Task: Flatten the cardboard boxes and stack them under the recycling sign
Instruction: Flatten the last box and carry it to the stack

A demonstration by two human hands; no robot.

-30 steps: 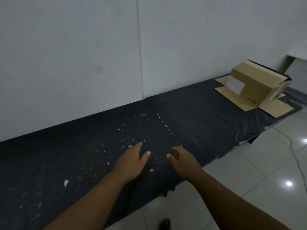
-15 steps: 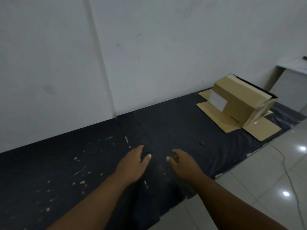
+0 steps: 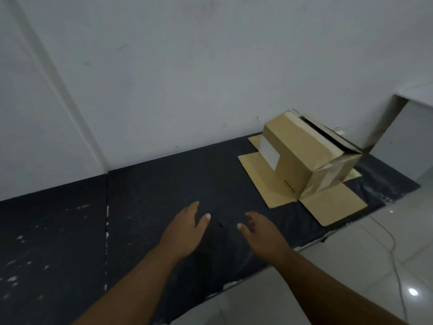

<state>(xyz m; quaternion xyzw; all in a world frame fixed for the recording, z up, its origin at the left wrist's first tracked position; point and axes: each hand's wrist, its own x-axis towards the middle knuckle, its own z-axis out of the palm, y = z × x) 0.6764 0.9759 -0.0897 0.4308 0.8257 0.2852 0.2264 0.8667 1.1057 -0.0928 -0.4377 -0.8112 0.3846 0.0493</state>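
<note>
Both hands, left (image 3: 185,231) and right (image 3: 260,231), hang wide and empty over the black mat (image 3: 152,184). The box (image 3: 302,158) stands far right, flaps splayed; better to grab opposite corners and press diagonally.

black mat (image 3: 164,184) | white flecks (image 3: 21,238) | cardboard box (image 3: 302,158) at right end, flaps flat

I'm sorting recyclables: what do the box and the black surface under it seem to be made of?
The box: matte brown cardboard, judging by its creased, folded-out flaps; shiny tape seems to cover its near end. The black surface: matte, perhaps soft mat or sheeting, given its panel seam, white scuffs and wrinkled right edge; I can't be sure.
</note>
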